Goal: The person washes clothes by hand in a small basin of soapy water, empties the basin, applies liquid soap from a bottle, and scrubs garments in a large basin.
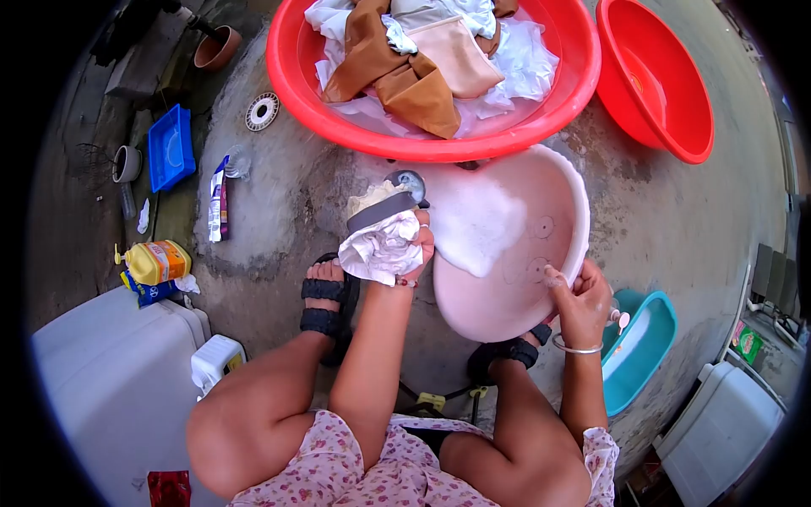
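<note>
Over the grey ground (279, 203), between the large red tub and the seated person's knees, both hands are working apart from each other. The left hand (421, 249) is closing around a crumpled white cloth (380, 252), which is hanging in a loose bunch under a dark grey band (382, 211); a pale frilled edge is showing above the band, and a rounded grey piece (409, 185) is sticking out beside it, too unclear to name. The right hand (583, 297), wearing a bangle at its wrist, is clamping the near right rim of the pink basin (473, 306), with the thumb lying on the inner side. White foam (481, 221) is covering the basin's upper left part. Whether the basin is resting on the ground, the picture is not making clear.

Just beyond the basin, the large red tub (291, 84) is holding brown, white and pale pink fabrics (422, 72) in a heap. Beside it to the right, a smaller red basin (676, 72) is standing at a tilt. Near the right forearm, a teal basin (634, 380) is sitting on the ground. Over on the left, a blue tray (171, 152), a purple packet (218, 203) and a yellow pump bottle (159, 263) are lying well apart from the hands.
</note>
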A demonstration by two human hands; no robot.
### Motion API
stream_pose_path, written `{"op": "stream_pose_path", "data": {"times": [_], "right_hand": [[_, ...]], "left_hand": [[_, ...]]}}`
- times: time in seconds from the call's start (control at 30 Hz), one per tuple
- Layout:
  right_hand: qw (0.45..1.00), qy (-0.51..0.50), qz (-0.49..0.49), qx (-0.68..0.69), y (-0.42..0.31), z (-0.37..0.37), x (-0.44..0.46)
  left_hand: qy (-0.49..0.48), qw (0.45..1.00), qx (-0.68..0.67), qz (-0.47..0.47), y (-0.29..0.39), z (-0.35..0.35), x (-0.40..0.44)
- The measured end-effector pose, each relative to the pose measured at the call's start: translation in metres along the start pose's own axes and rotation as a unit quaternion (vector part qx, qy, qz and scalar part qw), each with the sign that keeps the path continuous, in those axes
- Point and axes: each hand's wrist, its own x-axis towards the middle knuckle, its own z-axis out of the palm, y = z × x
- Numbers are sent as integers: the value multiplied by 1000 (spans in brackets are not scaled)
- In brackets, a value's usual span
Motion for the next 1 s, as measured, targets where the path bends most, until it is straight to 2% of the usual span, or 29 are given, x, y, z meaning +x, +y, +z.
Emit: {"op": "stream_pose_path", "data": {"times": [0.07,0.13,0.23,0.27,0.37,0.4,0.63,0.7,0.73,0.8,0.83,0.87,0.9,0.97,1.0], "right_hand": [[997,22,-44,-55,-19,-5,-7],[995,18,-49,-84,-31,-3,-13],[987,17,-85,-136,-25,-2,-11],[980,16,-111,-164,-24,-1,-10],[971,6,-150,-184,-26,5,-9],[970,-2,-163,-179,-27,7,-9],[962,-9,-174,-212,-31,12,-13],[955,13,-204,-214,-32,15,-13],[956,16,-202,-214,-32,12,-14],[958,19,-192,-211,-31,5,-16],[959,28,-186,-212,-25,-2,-16],[976,43,-127,-171,-13,-10,-15],[987,59,-69,-129,-1,-16,-13],[996,40,2,77,24,-18,-8],[986,36,17,162,47,-15,-3]], "left_hand": [[-1,1000,-21,-2,-2,-10,-1],[35,999,-9,-11,-7,-15,-3],[12,999,32,-27,-14,-18,-4],[-16,997,37,-65,-16,-17,-5],[-9,993,59,-106,-13,-23,-7],[45,994,80,-60,-13,-25,-8],[39,996,52,-60,-16,-30,-9],[67,991,112,-40,-15,-32,-10],[46,984,170,-1,-16,-38,-11],[169,968,181,52,-18,-29,-5],[247,947,192,75,-23,-22,1],[285,903,316,55,-18,-34,1],[295,834,463,59,-22,-26,-1],[245,640,726,58,-33,-18,0],[191,468,862,22,-36,-13,1]]}}
